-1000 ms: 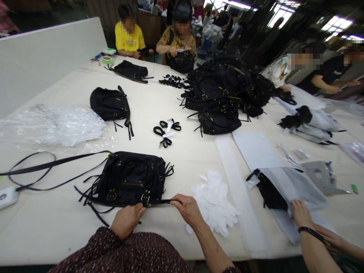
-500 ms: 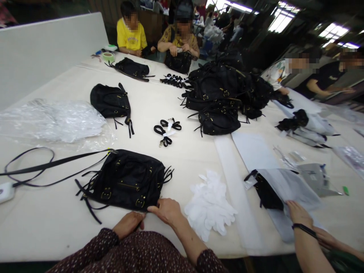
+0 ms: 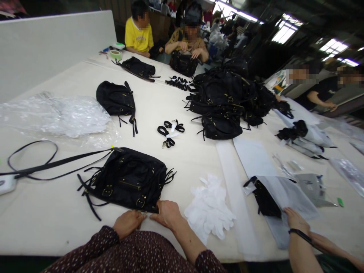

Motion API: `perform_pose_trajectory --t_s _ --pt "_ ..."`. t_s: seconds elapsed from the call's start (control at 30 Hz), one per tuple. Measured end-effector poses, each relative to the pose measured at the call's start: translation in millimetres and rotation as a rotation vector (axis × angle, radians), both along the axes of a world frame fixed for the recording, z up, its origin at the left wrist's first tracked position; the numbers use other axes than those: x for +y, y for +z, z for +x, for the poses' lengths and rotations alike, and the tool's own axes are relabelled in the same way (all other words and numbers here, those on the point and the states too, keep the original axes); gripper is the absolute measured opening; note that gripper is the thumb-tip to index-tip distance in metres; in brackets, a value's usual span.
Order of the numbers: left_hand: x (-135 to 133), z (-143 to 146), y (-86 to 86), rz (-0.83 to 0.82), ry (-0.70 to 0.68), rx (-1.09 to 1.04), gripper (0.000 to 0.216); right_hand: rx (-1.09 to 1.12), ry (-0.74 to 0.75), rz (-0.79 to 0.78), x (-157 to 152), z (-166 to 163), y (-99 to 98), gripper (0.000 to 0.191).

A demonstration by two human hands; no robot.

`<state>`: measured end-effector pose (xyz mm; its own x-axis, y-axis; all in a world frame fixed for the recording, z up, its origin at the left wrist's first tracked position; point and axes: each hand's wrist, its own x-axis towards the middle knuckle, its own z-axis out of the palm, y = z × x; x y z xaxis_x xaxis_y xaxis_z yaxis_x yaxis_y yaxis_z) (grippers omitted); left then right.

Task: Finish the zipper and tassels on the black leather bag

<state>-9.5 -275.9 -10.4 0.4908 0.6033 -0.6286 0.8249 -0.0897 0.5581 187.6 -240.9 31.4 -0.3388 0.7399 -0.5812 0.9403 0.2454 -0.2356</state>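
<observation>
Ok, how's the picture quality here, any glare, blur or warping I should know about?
Head view: the windows at top right are blown out, while the room behind is dark. The white table is evenly lit with soft shadows. The black bag near both hands loses detail in its folds. The table's edges bow from wide-angle distortion, and the far workers look slightly soft.

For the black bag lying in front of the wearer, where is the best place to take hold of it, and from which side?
Probably the near bottom edge of the black bag, approached from the wearer's side. It lies flat on the table, and that edge faces both hands: the left hand and right hand already meet at its near right corner. The long strap trails off left, so lifting by it would let the bag swing.
</observation>
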Motion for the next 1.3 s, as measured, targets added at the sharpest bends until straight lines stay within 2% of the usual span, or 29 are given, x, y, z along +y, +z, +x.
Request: perform_pose_trajectory --t_s 0.1,0.23,0.37,0.5,0.73,0.9,0.97,1.07,1.17,1.23,1.3 --pt "-1 -2 3.3 0.034 -0.036 0.03 0.05 -0.007 0.098 0.06 -12 4 -5.4 0.033" --pt "-4 -4 11.8 0.068 -0.003 0.115 0.048 0.006 0.192 0.082 -22 5 -11.3 0.032" --pt "-4 -11 17.3 0.074 0.095 0.274 0.058 0.002 0.222 0.104 -23 7 -12.2 0.033" --pt "-4 -22 19.0 0.087 0.125 0.339 0.059 -0.001 0.209 0.13 -21 15 -11.6 0.033" --pt "6 -29 22.6 0.141 0.216 0.4 0.063 -0.037 0.203 0.189 6 29 -4.2 0.035" --pt "12 -32 39.8 0.149 0.188 0.307 0.056 -0.06 0.173 0.221 34 36 0.9 0.034" --pt "13 -47 48.7 0.133 0.228 0.255 0.056 -0.07 0.134 0.229 42 41 2.1 0.033" --pt "13 -93 57.7 0.228 0.447 0.217 0.049 -0.047 0.071 0.277 49 52 6.1 0.029" --pt "11 -147 60.4 0.352 0.647 0.318 0.044 0.059 -0.003 0.372 47 56 12.7 0.032" --pt "8 -171 59.4 0.295 0.701 0.435 0.049 0.179 -0.045 0.421 40 50 16.2 0.035" --pt "4 -181 56.4 0.199 0.688 0.488 0.055 0.304 -0.086 0.417 29 35 17.4 0.035"
